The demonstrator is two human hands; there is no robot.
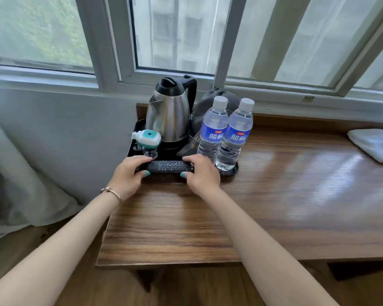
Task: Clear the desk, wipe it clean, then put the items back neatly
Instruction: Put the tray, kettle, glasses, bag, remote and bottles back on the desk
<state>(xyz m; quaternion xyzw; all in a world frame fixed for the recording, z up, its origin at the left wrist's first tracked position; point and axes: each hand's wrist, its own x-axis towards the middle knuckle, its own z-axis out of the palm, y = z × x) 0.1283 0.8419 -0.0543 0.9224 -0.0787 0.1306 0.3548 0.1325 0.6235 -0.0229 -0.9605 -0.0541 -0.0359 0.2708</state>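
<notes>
Your fingers curl round the two ends of the black remote control [167,166]: your left hand [128,176] pinches its left end between thumb and fingertips, and your right hand [201,173] does the same at the right end, so the remote lies crosswise between them along the front edge of the black tray [133,142]. Behind it on the tray stand a stainless electric kettle [169,113], a small white and teal plug-in device [147,139] on a clear bottle at the left, and two capped water bottles [224,131] side by side at the right, with a dark cloth pouch [208,100] tucked behind them. The tray sits at the back left corner of the wooden desk [252,206], under the window. A folded pale cloth [372,144] lies well apart at the far right edge. Judging by this, you are late in the task: the desktop shines, the items are gathered on the tray, and you seem to be squaring the remote into place. Whether the cloth must be put away is unclear.
</notes>
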